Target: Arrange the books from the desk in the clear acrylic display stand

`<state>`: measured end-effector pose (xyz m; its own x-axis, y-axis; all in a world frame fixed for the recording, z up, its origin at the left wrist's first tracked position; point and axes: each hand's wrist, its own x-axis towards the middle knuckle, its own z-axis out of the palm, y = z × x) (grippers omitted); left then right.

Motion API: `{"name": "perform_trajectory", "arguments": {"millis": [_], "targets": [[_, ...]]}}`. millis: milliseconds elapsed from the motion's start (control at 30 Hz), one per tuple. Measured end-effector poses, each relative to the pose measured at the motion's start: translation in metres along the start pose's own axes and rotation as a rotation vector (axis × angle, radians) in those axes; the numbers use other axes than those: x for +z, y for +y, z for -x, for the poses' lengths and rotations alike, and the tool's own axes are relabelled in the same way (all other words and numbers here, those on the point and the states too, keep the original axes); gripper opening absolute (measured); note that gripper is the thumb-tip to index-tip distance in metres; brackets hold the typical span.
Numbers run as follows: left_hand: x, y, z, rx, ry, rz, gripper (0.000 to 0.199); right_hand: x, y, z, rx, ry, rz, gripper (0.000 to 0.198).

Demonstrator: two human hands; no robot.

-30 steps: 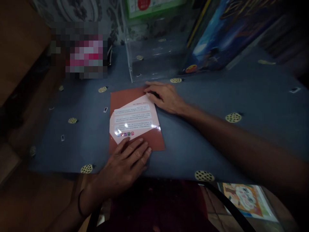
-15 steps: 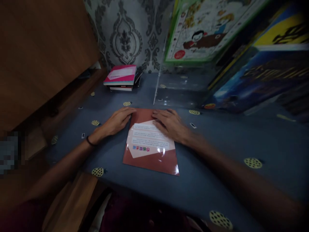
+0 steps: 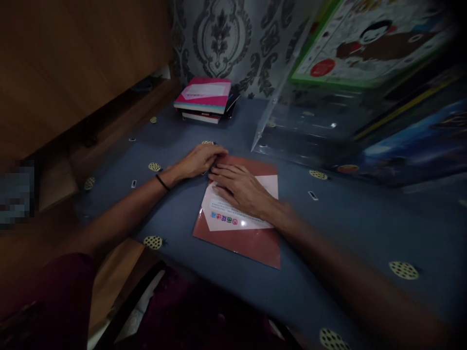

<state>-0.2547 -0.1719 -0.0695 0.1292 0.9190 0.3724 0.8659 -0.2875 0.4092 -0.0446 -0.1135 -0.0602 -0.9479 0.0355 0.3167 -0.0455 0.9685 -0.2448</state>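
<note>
A reddish-brown booklet [image 3: 241,245] with a pale printed panel lies flat on the blue tablecloth [image 3: 175,214], its coloured lettering upside down to me. My right hand [image 3: 242,189] rests palm down on its upper part, fingers stretched toward the left edge and covering some of the print. At the booklet's top left corner is my left hand [image 3: 200,160], its fingers extended and touching that corner. The two hands are close together, and neither is wrapped around anything. The left hand's fingertips are partly hidden.
A small stack of books with a pink cover on top [image 3: 206,95] sits at the back against the patterned wall. To the right, a clear acrylic stand [image 3: 288,131] holds large picture books [image 3: 328,73]. A wooden cabinet [image 3: 83,53] stands on the left.
My right hand has slid left across the booklet, close to my left hand. The head view has shifted, so the stand and book stack appear further right.
</note>
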Motion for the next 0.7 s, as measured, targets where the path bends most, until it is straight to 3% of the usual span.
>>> {"name": "perform_trajectory", "arguments": {"millis": [400, 700], "targets": [[0.001, 0.0, -0.002, -0.012, -0.015, -0.002, 0.04, 0.001, -0.055, 0.034, -0.176, -0.067, -0.107, 0.035], [-0.001, 0.002, -0.001, -0.013, -0.019, -0.006, 0.04, 0.004, -0.082, 0.055, -0.215, -0.132, -0.111, 0.044]]}}
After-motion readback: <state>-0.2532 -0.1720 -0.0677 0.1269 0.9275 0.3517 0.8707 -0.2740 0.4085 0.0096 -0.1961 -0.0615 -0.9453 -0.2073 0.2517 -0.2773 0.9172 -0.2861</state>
